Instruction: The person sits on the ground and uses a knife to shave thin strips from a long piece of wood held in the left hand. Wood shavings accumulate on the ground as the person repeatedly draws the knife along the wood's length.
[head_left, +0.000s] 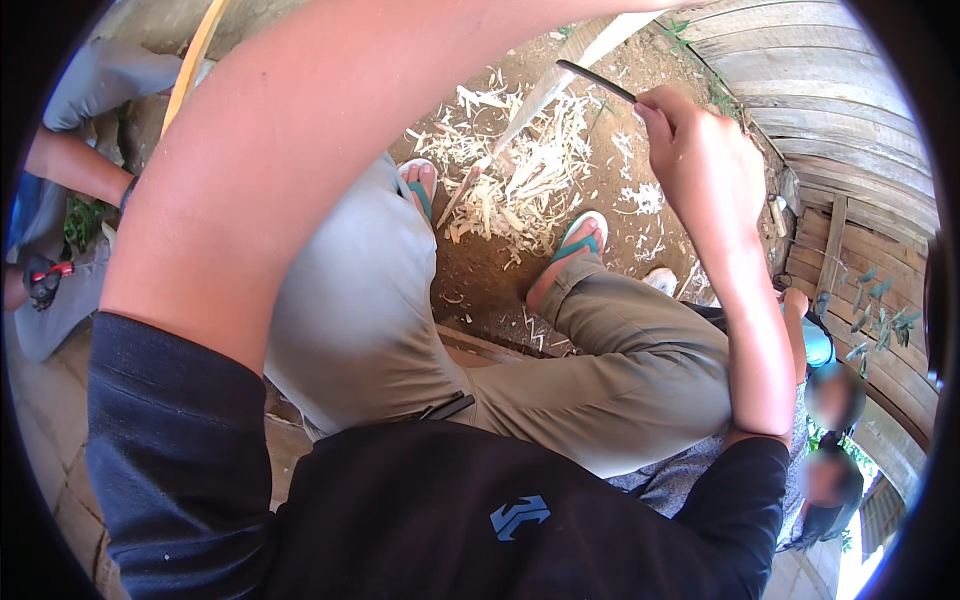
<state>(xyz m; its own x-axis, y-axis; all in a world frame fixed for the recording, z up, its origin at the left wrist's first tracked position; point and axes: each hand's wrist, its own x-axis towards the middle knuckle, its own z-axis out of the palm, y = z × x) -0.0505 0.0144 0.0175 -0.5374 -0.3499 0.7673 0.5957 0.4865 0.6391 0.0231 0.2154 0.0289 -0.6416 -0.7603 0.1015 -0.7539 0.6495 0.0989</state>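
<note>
My right hand is closed around a knife, and its thin dark blade sticks out to the left. Just left of the blade, a long pale wooden strip slants from the ground up to the top edge. The blade's tip is close to the strip; whether they touch I cannot tell. My left forearm reaches across to the top edge near the strip's upper end, where the hand is cut off. Curled wood shavings lie in a heap on the dirt between my sandalled feet.
A plank wall runs along the right. At the left sits another person beside an upright yellowish strip. More people are close on my right, near a leafy twig.
</note>
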